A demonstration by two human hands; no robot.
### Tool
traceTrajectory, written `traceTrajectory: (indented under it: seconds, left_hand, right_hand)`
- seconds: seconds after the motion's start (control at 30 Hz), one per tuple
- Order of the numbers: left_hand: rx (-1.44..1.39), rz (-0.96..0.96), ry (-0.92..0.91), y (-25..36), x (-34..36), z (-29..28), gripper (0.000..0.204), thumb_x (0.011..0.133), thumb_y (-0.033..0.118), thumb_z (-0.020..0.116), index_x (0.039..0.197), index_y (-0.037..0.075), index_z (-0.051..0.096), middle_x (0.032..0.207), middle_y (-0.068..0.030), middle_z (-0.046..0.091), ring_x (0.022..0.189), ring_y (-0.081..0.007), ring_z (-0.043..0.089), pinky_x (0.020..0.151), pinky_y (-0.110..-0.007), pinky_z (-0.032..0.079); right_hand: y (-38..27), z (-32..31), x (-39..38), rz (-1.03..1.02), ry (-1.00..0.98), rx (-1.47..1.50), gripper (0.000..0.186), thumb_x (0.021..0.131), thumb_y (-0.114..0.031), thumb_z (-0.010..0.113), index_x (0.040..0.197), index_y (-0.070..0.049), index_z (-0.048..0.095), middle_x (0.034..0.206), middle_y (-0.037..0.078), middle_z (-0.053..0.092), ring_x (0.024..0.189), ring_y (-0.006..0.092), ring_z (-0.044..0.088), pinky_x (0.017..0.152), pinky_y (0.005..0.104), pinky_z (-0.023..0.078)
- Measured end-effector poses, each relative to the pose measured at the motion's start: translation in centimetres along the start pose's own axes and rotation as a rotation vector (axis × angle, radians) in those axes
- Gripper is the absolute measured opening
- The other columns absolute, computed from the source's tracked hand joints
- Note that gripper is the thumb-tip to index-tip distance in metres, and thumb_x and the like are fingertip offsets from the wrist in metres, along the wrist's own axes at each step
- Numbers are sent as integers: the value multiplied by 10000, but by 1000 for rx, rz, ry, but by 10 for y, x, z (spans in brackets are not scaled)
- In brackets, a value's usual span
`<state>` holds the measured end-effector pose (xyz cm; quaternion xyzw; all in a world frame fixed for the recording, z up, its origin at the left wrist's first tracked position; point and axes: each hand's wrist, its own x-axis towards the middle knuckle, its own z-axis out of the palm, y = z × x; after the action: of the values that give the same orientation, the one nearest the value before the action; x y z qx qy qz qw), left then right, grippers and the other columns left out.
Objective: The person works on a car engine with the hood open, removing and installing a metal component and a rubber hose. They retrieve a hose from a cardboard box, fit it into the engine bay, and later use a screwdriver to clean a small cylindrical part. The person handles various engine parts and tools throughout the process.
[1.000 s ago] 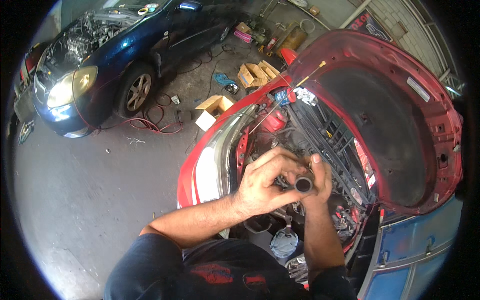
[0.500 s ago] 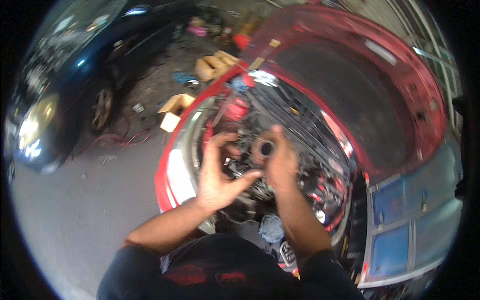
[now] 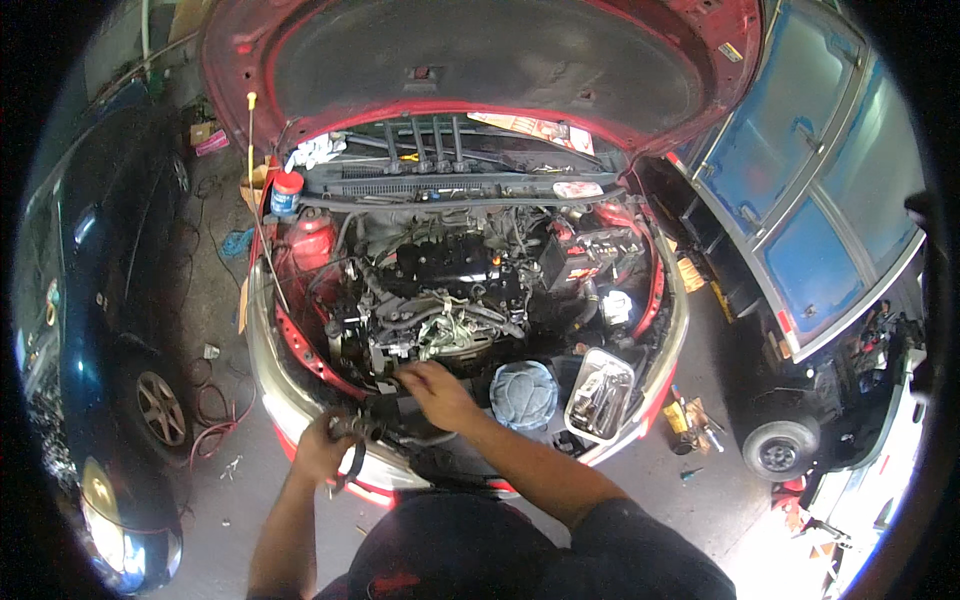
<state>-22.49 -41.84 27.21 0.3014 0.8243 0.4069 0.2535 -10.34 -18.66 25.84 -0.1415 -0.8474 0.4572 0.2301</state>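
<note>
My left hand (image 3: pixel 318 452) is closed around a dark, pipe-like part (image 3: pixel 362 430) at the front left corner of the red car. Its exact kind I cannot make out; a dark strip hangs beneath it. Over the front of the engine bay, my right hand (image 3: pixel 440 398) has its fingers bent inward near dark parts beside the engine (image 3: pixel 445 265). Whatever the right fingertips grip, if anything, is hidden. Pale hoses and wiring (image 3: pixel 450 325) lie just beyond that hand. A blue-grey cloth cap (image 3: pixel 525 395) rests to its right.
A white tray of metal tools (image 3: pixel 601 395) sits on the car's front right edge. The raised hood (image 3: pixel 480 60) hangs beyond the engine. A red-lidded tub (image 3: pixel 286 192) stands at the bay's far left. A dark car (image 3: pixel 110 290) is on the left, blue-grey panels (image 3: pixel 810 190) on the right.
My hands were close together above the engine bay, with a round-ended part at the right hand. They are now apart, lower and nearer me, and my view has turned and straightened toward the engine bay.
</note>
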Motion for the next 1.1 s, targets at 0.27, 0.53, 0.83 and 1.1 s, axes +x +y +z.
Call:
traceTrajectory:
  seconds: [0.27, 0.53, 0.83, 1.1]
  left_hand:
    - [-173, -311, -180, 19, 5, 30, 368, 868, 192, 728, 1164, -5, 632, 629, 18, 530, 525, -87, 461, 493, -288, 382]
    - [-213, -161, -180, 84, 48, 76, 458, 848, 158, 766, 1252, 8, 610, 678, 29, 569, 534, -71, 459, 480, -268, 353]
    - [-359, -309, -355, 104, 88, 135, 454, 830, 79, 735, 1259, 31, 595, 652, 40, 516, 472, -55, 406, 425, -253, 312]
    - [117, 18, -813, 123, 119, 178, 303, 814, -22, 620, 1116, -16, 644, 1064, -94, 682, 1003, -200, 617, 887, -358, 492]
  right_hand:
    - [212, -79, -111, 766, -126, -629, 581, 893, -283, 646, 1389, -79, 423, 1317, 281, 463, 1212, 458, 506, 1000, 508, 456]
    - [274, -96, -103, 708, -494, -652, 424, 912, -335, 571, 1265, -102, 534, 1179, 201, 648, 1112, 369, 624, 959, 484, 490]
    - [192, -133, -97, 201, 193, -42, 294, 752, -215, 683, 947, -6, 617, 1059, 204, 557, 1090, 398, 519, 939, 461, 448]
    - [115, -89, -46, 573, 246, 583, 442, 1015, -400, 460, 1012, 29, 568, 1076, 302, 603, 1042, 497, 574, 918, 534, 444]
